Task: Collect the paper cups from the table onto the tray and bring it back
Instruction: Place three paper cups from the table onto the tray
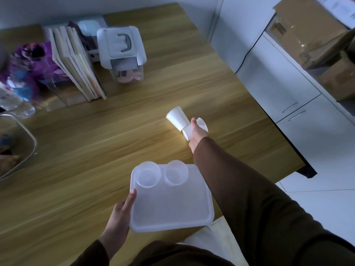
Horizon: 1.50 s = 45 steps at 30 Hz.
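Observation:
My left hand (120, 210) grips the left edge of a white plastic tray (172, 212), held over the near edge of the wooden table (96, 143). Two white paper cups stand upright at the tray's far end, one on the left (148, 174) and one beside it on the right (175, 172). My right hand (196, 134) reaches out over the table and is closed around a tilted paper cup (192, 131). Another paper cup (176, 118) lies tilted against its base, with its mouth facing left and away.
Books (76, 62) stand at the back left beside a lidded plastic box (123, 52). A purple bundle (32, 64) and a clear container (17, 150) sit at the left. White cabinets (278, 83) and cardboard boxes (311, 33) are on the right.

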Each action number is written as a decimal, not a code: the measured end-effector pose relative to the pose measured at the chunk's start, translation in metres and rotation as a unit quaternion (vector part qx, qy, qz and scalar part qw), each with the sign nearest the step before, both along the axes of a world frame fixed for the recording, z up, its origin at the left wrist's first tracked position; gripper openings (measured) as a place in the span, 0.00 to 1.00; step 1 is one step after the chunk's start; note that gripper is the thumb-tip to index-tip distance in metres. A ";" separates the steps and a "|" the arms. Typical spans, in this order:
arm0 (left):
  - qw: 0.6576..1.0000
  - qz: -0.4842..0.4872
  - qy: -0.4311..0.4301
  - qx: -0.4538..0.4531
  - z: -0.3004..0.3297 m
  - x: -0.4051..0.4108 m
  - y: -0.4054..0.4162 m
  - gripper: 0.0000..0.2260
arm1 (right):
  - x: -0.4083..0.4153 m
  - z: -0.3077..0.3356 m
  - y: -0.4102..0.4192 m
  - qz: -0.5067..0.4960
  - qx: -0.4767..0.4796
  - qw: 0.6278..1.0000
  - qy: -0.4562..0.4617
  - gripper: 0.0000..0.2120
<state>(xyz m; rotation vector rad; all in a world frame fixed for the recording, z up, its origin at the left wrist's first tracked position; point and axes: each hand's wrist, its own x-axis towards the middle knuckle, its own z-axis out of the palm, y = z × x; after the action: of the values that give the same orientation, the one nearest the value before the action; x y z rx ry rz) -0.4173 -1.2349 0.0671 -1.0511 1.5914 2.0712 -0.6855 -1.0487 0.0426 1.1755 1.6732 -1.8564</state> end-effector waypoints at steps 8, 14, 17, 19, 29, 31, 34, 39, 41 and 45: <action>1.000 -0.010 -0.001 -0.004 0.002 -0.004 0.000 0.24 | 0.006 0.014 0.015 -0.033 -0.087 0.995 0.037 0.28; 1.000 -0.010 0.002 0.005 0.003 -0.009 0.004 0.22 | 0.044 0.062 0.048 0.000 -0.024 0.989 0.144 0.21; 1.000 -0.015 0.003 0.013 0.002 -0.011 0.005 0.22 | 0.090 0.080 0.069 0.102 0.039 0.965 0.240 0.22; 1.000 -0.017 0.003 0.017 0.001 -0.013 0.006 0.22 | 0.120 0.078 0.085 0.191 0.074 0.937 0.284 0.25; 0.999 -0.019 -0.001 0.027 0.004 -0.017 0.013 0.23 | 0.172 0.048 0.096 0.319 0.232 0.867 0.305 0.34; 0.999 -0.025 0.004 0.031 0.004 -0.016 0.015 0.24 | 0.173 0.048 0.097 0.323 0.237 0.864 0.304 0.37; 0.999 -0.026 0.012 0.034 0.004 -0.015 0.015 0.25 | 0.175 0.054 0.101 0.354 0.216 0.868 0.273 0.47; 0.999 -0.022 0.016 0.037 0.002 -0.012 0.012 0.26 | 0.154 0.084 0.109 0.348 0.200 0.857 0.322 0.42; 0.999 -0.015 0.014 0.038 0.001 -0.011 0.009 0.25 | 0.120 0.093 0.104 0.328 0.184 0.868 0.324 0.33; 0.999 -0.010 0.008 0.033 0.000 -0.009 0.005 0.24 | 0.035 0.080 0.078 0.374 0.180 0.882 0.225 0.34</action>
<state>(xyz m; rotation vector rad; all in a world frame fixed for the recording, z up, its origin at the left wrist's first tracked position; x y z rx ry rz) -0.4261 -1.2301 0.0669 -0.9932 1.5232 2.1095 -0.6504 -0.9706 0.1230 0.0886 2.3494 -1.3887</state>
